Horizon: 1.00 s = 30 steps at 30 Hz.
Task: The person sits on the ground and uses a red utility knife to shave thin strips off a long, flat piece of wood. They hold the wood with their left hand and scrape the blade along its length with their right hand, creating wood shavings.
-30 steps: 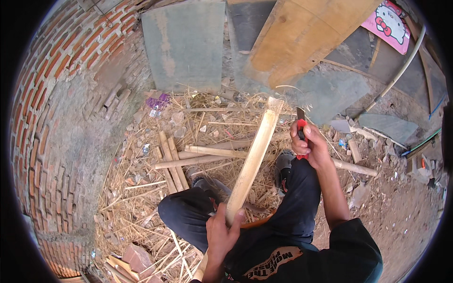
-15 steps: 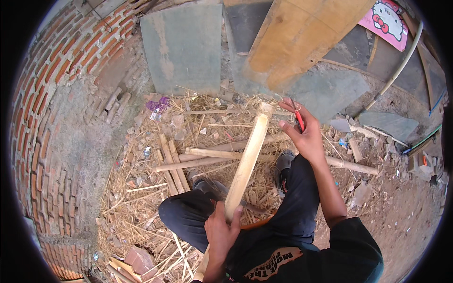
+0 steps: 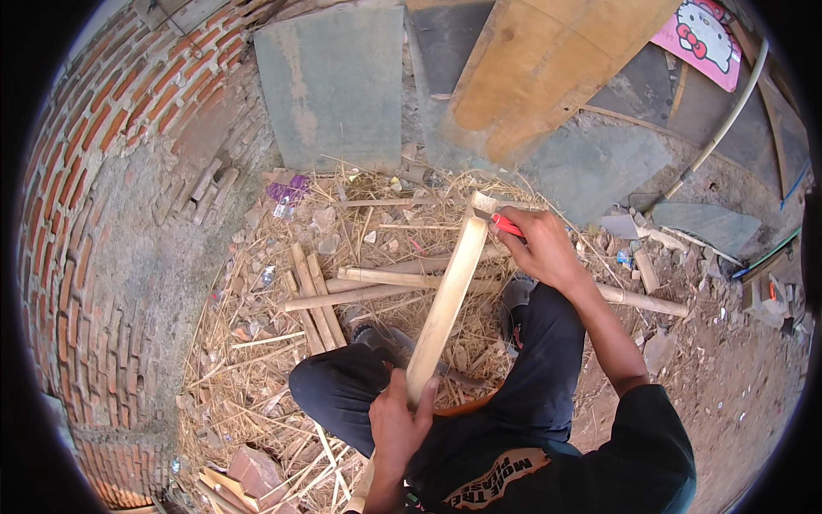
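A long split length of bamboo (image 3: 446, 308), pale on its upper face, slants up and away from my lap. My left hand (image 3: 399, 424) is closed round its lower part, thumb along the right edge. My right hand (image 3: 546, 248) grips a red-handled knife (image 3: 507, 224) near the bamboo's far end. The knife's dark blade lies against the bamboo just below its tip; how deep the edge sits I cannot tell.
Several bamboo strips (image 3: 310, 295) lie left of my feet. Behind them, a round pole (image 3: 642, 301) stretches across straw-covered ground. Sheet panels (image 3: 330, 86) and a tan board (image 3: 548, 68) lean at the back. A brick wall (image 3: 94, 257) stands on the left.
My right hand has moved left and slightly down. The knife has turned from upright, beside the bamboo, to lying with its blade against the far end. My left hand keeps its grip.
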{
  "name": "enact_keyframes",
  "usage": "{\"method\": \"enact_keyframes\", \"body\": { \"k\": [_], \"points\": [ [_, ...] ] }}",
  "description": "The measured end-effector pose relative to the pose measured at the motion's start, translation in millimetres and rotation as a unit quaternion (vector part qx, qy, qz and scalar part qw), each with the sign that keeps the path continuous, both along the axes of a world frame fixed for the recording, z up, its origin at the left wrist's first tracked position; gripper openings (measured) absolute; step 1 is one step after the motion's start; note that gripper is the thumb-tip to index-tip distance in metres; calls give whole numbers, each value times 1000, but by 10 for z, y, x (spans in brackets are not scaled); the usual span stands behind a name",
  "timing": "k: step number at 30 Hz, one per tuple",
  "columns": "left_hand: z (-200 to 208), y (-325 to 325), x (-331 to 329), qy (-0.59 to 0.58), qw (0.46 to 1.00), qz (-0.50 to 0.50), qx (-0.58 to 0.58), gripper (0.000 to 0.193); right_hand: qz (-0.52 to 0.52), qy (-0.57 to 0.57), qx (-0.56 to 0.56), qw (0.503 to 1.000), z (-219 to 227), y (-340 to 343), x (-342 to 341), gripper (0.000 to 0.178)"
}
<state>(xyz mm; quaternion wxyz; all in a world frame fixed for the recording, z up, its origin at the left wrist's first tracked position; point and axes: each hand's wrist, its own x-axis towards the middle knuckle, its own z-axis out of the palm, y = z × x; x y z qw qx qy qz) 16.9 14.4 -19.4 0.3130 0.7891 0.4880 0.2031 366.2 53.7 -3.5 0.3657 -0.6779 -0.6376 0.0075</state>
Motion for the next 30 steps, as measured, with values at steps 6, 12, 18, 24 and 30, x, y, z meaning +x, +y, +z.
{"method": "enact_keyframes", "body": {
  "k": [6, 12, 18, 24, 30],
  "points": [
    [117, 52, -203, -23, 997, -17, -77, 34, 110, 91, -131, 981, 260, -29, 192, 17],
    [192, 104, -325, -20, 994, -35, -102, 34, 215, 196, -152, 945, 140, -18, 370, 18],
    [189, 89, -355, -15, 994, -46, -97, 33, 256, 234, -199, 917, 88, 24, 473, 20],
    [244, 92, -380, -16, 993, -39, -110, 32, 319, 280, -212, 880, 44, 88, 597, 22],
    [297, 134, -428, -23, 990, -43, -133, 32, 307, 400, -284, 815, -1, 82, 771, 27]
  ]
}}
